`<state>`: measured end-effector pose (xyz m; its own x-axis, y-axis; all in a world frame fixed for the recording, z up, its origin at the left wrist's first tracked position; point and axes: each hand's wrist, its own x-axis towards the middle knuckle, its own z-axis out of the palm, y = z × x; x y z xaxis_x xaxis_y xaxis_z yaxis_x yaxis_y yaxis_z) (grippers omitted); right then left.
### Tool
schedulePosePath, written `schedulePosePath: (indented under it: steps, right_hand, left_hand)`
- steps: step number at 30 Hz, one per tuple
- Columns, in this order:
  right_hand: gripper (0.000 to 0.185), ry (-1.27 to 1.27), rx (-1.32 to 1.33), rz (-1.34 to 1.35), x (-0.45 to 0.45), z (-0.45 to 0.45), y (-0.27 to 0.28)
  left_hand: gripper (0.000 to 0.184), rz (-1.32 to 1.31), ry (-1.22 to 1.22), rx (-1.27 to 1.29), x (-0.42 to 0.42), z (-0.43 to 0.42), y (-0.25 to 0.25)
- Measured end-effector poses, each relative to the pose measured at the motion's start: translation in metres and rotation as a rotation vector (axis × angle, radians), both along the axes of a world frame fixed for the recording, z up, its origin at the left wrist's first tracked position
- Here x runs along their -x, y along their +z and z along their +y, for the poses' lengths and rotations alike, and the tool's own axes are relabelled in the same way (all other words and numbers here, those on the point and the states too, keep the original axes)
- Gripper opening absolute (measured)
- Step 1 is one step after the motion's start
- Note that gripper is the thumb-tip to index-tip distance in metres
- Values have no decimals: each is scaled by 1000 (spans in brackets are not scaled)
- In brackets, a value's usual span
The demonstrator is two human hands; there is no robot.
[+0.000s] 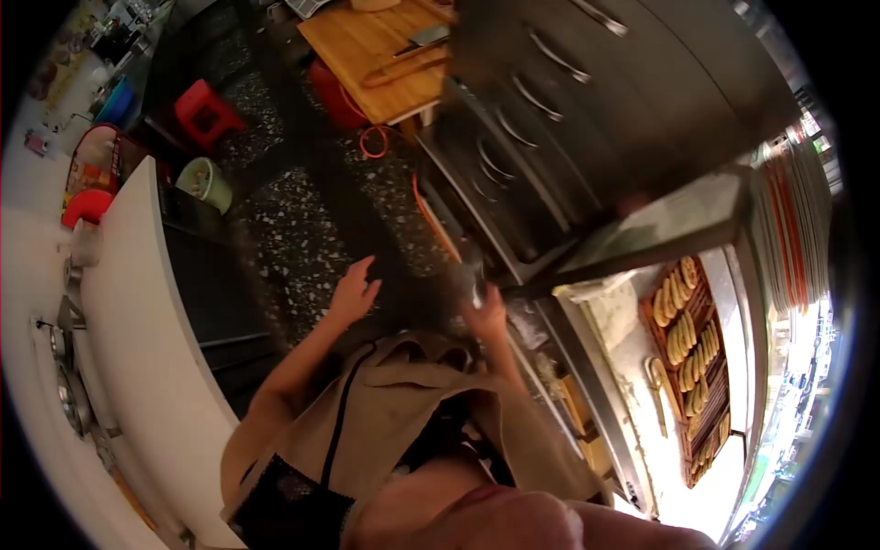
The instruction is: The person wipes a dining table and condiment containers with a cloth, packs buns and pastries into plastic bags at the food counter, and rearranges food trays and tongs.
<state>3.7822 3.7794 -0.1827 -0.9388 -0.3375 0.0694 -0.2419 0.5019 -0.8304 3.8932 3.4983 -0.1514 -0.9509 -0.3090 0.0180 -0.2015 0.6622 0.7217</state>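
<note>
Above the dark speckled floor, my left hand [354,291] is held out in front of the brown apron [403,380] with its fingers apart and nothing in it. My right hand [486,314] is farther right, near the edge of the metal counter, its fingers bent round a blurred, clear or greyish object [472,275] that I cannot make out. Beyond the right hand is a steel cabinet [587,137] with several curved handles.
Rows of pale, elongated food pieces lie on a brown slatted tray [648,316] at the right. A wooden table [339,37] holds a knife [426,38]. A red stool [206,115], a green bin [218,191] and a white counter [137,302] are at the left.
</note>
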Motion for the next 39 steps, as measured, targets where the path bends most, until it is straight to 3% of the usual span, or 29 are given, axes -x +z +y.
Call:
schedulePosePath:
  steps: [3,5,6,8,10,12,13,15,17,19,22,24,25,27,31,35,39]
  right_hand:
    - [61,6,-56,91,46,-61,-4]
    - [64,-62,-55,-144,77,-91,-10]
    - [72,-42,-37,-391,96,-109,10]
    - [83,-56,-146,-541,139,-135,-30]
    - [87,-29,-152,-632,178,-181,-22]
    - [91,233,195,-738,218,-238,4]
    - [94,292,119,-611,243,-271,-9]
    - [95,260,43,-633,289,-352,2]
    - [100,261,281,-912,336,-432,51]
    - [102,212,322,-525,386,-512,30]
    - [103,94,315,-526,458,-603,28]
    - [105,-145,68,-530,498,-647,32]
    - [105,-164,72,-522,519,-665,31]
    - [110,-496,-108,-558,555,-689,25]
    - [113,-781,-286,-411,601,-694,-24]
    - [110,-899,-316,-337,602,-701,-38]
    - [100,-843,-398,-149,591,-704,-58]
  left_hand:
    - [46,60,2,-176,44,-48,11]
    - [43,98,40,-246,79,-80,13]
    - [41,145,77,-313,96,-100,14]
    - [40,130,111,-307,126,-142,27]
    - [36,145,163,-275,152,-187,27]
    - [35,87,182,-217,161,-243,22]
    - [33,26,201,-169,160,-271,19]
    - [32,-88,363,-140,145,-325,3]
    - [32,-171,446,-121,128,-365,14]
    - [31,-150,541,-46,103,-400,3]
    - [30,-190,737,-183,95,-438,0]
    - [30,-290,794,-186,103,-467,-2]
    - [30,-328,788,-145,109,-488,-14]
    - [28,-346,730,-54,141,-538,-33]
    - [25,-223,455,-166,266,-663,-49]
    - [24,-41,-58,41,461,-766,-35]
    - [28,21,-424,250,654,-795,3]
